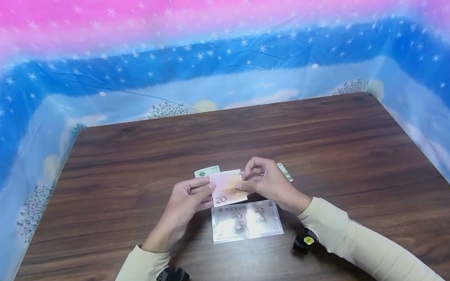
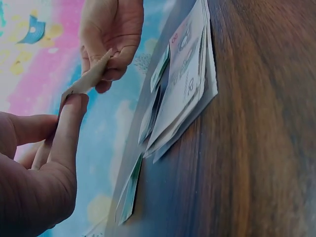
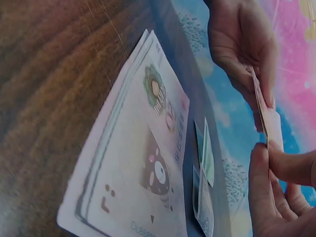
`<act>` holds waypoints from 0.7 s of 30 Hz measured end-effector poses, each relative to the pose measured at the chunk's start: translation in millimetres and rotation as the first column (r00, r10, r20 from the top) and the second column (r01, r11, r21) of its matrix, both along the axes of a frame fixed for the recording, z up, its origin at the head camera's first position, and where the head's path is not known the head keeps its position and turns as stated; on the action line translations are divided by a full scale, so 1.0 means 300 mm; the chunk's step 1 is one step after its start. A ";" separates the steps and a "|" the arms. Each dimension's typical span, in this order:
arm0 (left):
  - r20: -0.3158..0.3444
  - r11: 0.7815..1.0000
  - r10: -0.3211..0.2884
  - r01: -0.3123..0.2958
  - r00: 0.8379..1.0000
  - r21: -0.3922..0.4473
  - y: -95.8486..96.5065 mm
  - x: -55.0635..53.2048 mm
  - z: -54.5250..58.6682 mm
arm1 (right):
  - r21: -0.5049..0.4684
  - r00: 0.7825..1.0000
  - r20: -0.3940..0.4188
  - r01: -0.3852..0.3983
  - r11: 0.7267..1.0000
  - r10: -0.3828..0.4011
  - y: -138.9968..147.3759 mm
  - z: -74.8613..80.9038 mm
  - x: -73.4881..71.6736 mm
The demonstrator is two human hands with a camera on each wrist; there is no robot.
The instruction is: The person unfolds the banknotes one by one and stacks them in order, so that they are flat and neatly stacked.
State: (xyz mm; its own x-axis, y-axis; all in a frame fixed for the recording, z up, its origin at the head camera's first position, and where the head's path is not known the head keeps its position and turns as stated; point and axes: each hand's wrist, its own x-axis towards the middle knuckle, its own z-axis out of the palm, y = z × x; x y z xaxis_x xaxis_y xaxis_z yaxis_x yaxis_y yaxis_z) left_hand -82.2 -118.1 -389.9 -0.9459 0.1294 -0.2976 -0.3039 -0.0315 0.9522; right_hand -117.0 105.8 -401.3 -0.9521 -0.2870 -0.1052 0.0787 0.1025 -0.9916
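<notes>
A small pink-and-yellow banknote (image 1: pixel 228 187) marked 20, seemingly folded, is held up between both hands in the head view. My left hand (image 1: pixel 188 199) pinches its left edge, thumb in front and fingers behind. At the right edge, my right hand (image 1: pixel 269 183) pinches it between thumb and fingers. The wrist views show the banknote (image 2: pixel 89 79) nearly edge-on, raised off the table. Below it, nearer me, lies a stack of banknotes (image 1: pixel 246 221) with pale printed faces; several layers show along the stack's side (image 3: pixel 133 143).
Behind the hands, a green banknote (image 1: pixel 207 171) lies at the left, and another greenish one (image 1: pixel 285 172) peeks out beyond the right hand. All rest on a dark wood table (image 1: pixel 132 164). A pink and blue star-patterned cloth (image 1: pixel 218 49) hangs around the far sides.
</notes>
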 end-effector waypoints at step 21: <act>-0.035 0.991 -0.090 0.093 0.995 0.100 0.066 0.000 0.019 | -0.024 0.984 0.145 -0.100 0.995 0.103 -0.006 0.013 0.078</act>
State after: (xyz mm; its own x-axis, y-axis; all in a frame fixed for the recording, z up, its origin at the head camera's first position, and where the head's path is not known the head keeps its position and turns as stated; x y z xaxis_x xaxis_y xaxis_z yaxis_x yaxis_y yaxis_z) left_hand -82.3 -98.3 -384.3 -0.9371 0.2438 -0.2496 -0.2808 -0.1021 0.9543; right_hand -93.7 104.1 -397.4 -0.8926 -0.3844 -0.2356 0.2129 0.1013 -0.9718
